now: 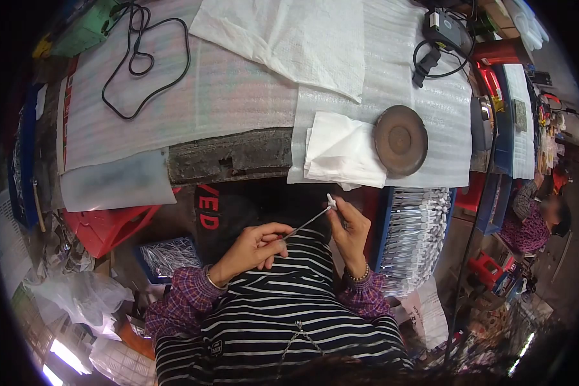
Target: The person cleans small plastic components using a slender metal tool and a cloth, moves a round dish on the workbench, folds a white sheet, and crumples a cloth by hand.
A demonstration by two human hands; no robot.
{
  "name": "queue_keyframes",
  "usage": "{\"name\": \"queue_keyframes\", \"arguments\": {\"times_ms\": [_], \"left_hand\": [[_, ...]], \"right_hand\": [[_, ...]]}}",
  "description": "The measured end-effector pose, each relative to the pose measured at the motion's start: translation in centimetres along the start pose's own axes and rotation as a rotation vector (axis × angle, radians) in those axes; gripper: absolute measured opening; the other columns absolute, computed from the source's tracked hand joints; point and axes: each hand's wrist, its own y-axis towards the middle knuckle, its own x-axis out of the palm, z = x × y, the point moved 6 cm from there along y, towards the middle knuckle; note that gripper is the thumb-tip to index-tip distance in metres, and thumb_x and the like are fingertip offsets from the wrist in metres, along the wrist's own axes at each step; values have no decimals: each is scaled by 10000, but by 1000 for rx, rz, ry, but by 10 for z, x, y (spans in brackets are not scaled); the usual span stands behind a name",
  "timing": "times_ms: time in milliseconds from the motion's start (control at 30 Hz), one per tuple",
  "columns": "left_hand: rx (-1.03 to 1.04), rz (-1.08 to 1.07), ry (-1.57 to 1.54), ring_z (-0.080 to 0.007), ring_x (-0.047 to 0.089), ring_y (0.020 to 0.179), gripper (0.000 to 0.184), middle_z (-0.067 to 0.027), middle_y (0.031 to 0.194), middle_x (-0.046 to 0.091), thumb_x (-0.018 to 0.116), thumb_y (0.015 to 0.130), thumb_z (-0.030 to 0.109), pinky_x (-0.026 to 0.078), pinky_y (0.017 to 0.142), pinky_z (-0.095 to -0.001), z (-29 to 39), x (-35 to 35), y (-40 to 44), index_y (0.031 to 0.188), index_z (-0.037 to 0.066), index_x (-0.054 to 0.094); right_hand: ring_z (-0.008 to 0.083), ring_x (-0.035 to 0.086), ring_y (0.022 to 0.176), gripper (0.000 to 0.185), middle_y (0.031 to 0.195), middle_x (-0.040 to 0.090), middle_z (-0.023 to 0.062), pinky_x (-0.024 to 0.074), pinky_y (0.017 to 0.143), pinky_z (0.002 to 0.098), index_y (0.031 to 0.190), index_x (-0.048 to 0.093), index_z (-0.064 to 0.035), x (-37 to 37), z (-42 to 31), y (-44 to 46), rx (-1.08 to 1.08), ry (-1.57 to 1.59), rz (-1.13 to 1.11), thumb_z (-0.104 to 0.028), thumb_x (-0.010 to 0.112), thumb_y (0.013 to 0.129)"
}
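My left hand (256,252) is closed round a thin metal rod (300,227), which slants up to the right above my lap. At the rod's upper end is a small white plastic piece (331,202), pinched between the thumb and fingers of my right hand (350,233). The rod's tip meets the white piece; whether it sits inside cannot be made out. Left of my lap is a blue tray (149,273) of loose thin metal rods. Close to my right hand stands a blue bin (385,228) stacked with rows of metal rods with white ends (415,238).
Ahead is a table covered with white foam sheet (238,83). On it lie a black cable (188,61), folded white cloth (341,145), a round brown dish (400,140) and a black device with a cord (445,31). A red stool (103,222) stands left; another person (527,222) sits far right.
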Motion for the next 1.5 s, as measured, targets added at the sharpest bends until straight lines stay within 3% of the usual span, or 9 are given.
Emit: {"name": "queue_keyframes", "arguments": {"times_ms": [567,933,1500], "left_hand": [[5,8,3,-19,499,484,307,-34,784,646,526,900,90,370,404,-144,0,0,1,1197,14,544],[-9,20,7,-19,501,484,306,-37,781,645,529,892,80,366,403,-145,-1,0,2,1189,10,548],[15,21,33,-24,503,481,301,-47,786,651,525,892,83,381,410,-149,0,-1,3,1184,14,553]], "right_hand": [[181,637,697,216,828,661,132,480,620,250,1010,618,49,-1,2,0,-1,-2,6,34,639,795],[127,584,652,228,794,651,102,449,601,228,1012,631,42,-1,4,-1,21,3,33,14,644,786],[155,613,698,202,826,662,120,464,634,240,988,634,52,1,6,-1,33,6,22,6,646,792]]}}
